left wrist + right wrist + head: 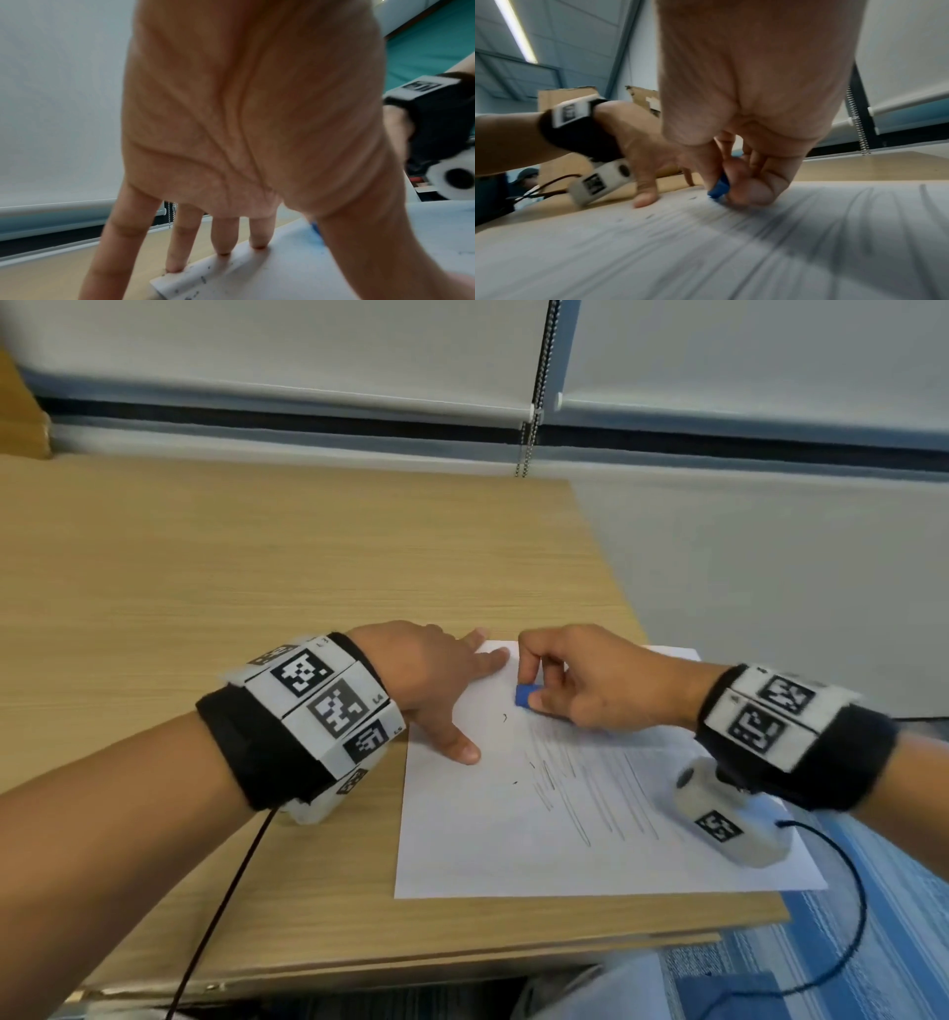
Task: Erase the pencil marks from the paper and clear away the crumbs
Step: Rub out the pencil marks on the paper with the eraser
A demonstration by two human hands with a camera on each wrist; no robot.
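Observation:
A white sheet of paper (493, 839) lies on the wooden desk (257, 567), with slanted pencil marks (580, 793) across its middle. My right hand (575, 680) pinches a small blue eraser (526, 695) and presses it on the paper near the sheet's far edge. The right wrist view shows the eraser (718, 188) between thumb and fingers, its tip on the paper (706, 253). My left hand (436, 680) lies flat with spread, straight fingers on the paper's far left corner; in the left wrist view its fingertips (258, 242) press on the paper (282, 270). A few dark crumbs (515, 783) lie near the thumb.
The desk's right edge (611, 567) falls off to grey floor, and blue striped carpet (883, 916) shows past the front right corner. Window blinds with a bead chain (534, 403) stand behind the desk. Cardboard boxes (559, 99) stand to the left.

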